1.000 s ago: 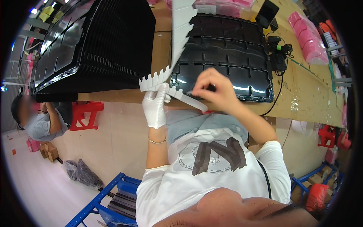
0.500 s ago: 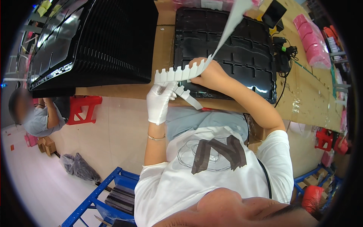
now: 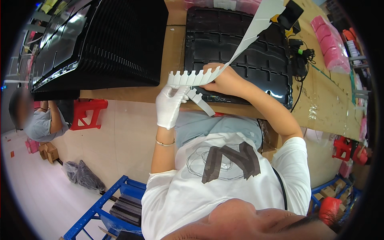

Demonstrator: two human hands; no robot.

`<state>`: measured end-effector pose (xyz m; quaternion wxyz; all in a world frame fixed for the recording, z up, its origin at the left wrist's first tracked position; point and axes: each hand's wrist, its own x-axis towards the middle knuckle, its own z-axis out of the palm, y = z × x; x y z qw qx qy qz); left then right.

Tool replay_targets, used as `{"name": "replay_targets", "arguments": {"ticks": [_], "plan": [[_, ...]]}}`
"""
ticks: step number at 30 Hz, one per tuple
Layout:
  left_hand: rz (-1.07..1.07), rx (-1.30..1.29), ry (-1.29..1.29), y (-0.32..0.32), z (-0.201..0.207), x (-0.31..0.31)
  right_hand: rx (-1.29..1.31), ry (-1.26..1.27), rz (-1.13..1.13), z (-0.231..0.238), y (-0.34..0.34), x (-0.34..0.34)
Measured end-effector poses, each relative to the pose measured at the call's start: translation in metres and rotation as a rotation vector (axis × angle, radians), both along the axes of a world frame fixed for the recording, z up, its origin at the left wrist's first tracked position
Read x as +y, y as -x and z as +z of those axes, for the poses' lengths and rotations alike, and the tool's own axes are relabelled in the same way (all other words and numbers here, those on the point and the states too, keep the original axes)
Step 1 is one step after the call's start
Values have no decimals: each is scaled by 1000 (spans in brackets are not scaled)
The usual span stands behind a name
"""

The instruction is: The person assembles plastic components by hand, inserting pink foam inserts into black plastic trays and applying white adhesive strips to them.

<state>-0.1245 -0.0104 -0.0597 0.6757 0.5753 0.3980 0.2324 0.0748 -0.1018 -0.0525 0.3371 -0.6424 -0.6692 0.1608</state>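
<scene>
A long white strip (image 3: 190, 79) with a notched, tooth-like edge runs between my hands and rises in a twist toward the upper right. My left hand (image 3: 169, 105), in a white glove, is closed on its left end. My right hand (image 3: 225, 81) is bare, with its fingers curled closed at the strip where the strip bends upward; its fingertips are partly hidden. A short piece of the same white strip (image 3: 203, 105) hangs down beside the gloved fingers, near the table's front edge. Below and beyond my right hand lies a black moulded plastic tray (image 3: 240, 48).
A tall stack of black trays (image 3: 120, 52) stands on the left of the brown table (image 3: 328, 104). To the right are black cables (image 3: 300, 66), a small dark screen (image 3: 290, 15) and pink wrapped packs (image 3: 330, 44). Another person (image 3: 44, 120) sits at the far left.
The strip's raised far part has swung to the right and shows more of its flat face. My left hand has shifted very slightly; both hands stay closed.
</scene>
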Motion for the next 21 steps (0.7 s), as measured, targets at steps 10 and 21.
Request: {"name": "replay_targets", "arguments": {"ticks": [10, 21], "plan": [[40, -65, 51, 0, 8, -6, 174, -45, -117, 6, 9, -7], [-3, -28, 18, 1, 8, -6, -52, 51, -143, 5, 10, 7]]}}
